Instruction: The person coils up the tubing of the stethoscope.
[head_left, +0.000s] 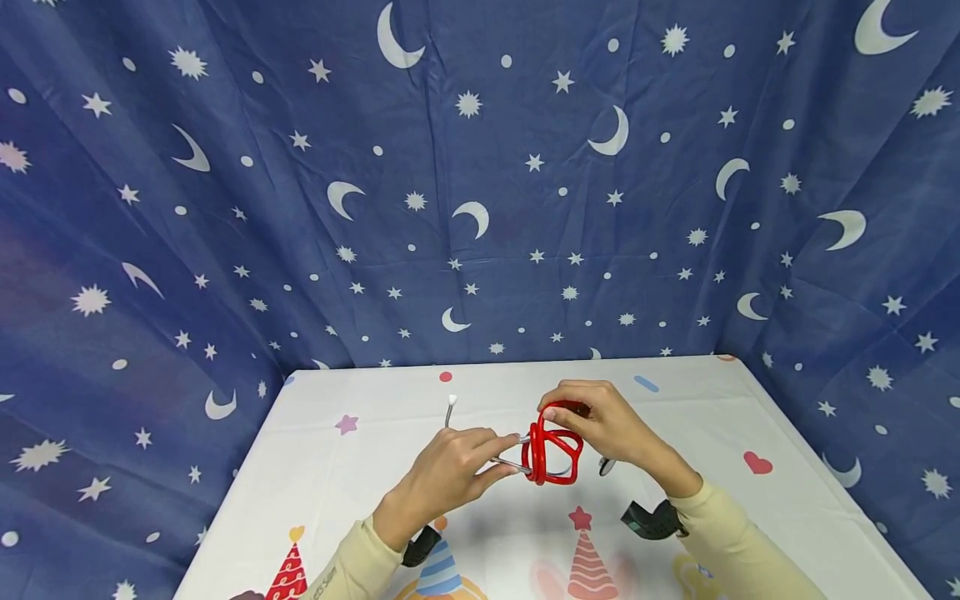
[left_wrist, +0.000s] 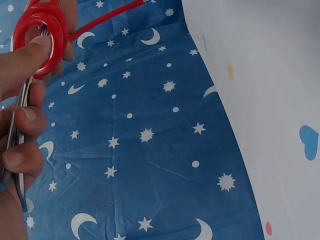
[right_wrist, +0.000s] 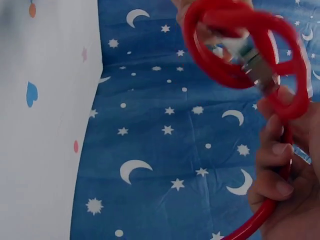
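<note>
A stethoscope with red tubing (head_left: 537, 457) is held up between both hands over the middle of the table. My left hand (head_left: 453, 467) grips its metal ear tubes (left_wrist: 21, 125), with thumb and fingers reaching the red coil. One white ear tip (head_left: 452, 400) sticks up beyond that hand. Several turns of tubing loop round the metal tubes. From the right, my right hand (head_left: 600, 417) pinches a length of the tubing at the top of the loops. In the right wrist view its fingers curl round the red tube (right_wrist: 286, 145). The chest piece (head_left: 606, 466) hangs below the right hand.
The table carries a white cloth (head_left: 360, 483) printed with hearts, stars and party hats. Behind it and on both sides hangs a blue curtain (head_left: 525, 225) with moons and stars. Dark camera mounts (head_left: 652, 522) sit at both wrists.
</note>
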